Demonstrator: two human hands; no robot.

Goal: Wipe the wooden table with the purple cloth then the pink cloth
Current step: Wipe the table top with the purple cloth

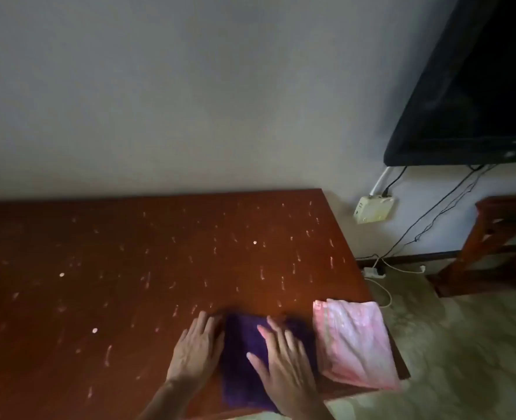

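The purple cloth (244, 359) lies folded near the front edge of the wooden desk (129, 268), just beside the pink cloth (353, 344) at the right corner; the right hand (284, 362) rests flat on the purple one, fingers spread, gripping nothing; the left hand (196, 350) lies flat on bare wood at its left edge, also spread. White smears (262, 272) dot the surface; a wide sweep could likely knock the pink cloth off the corner.
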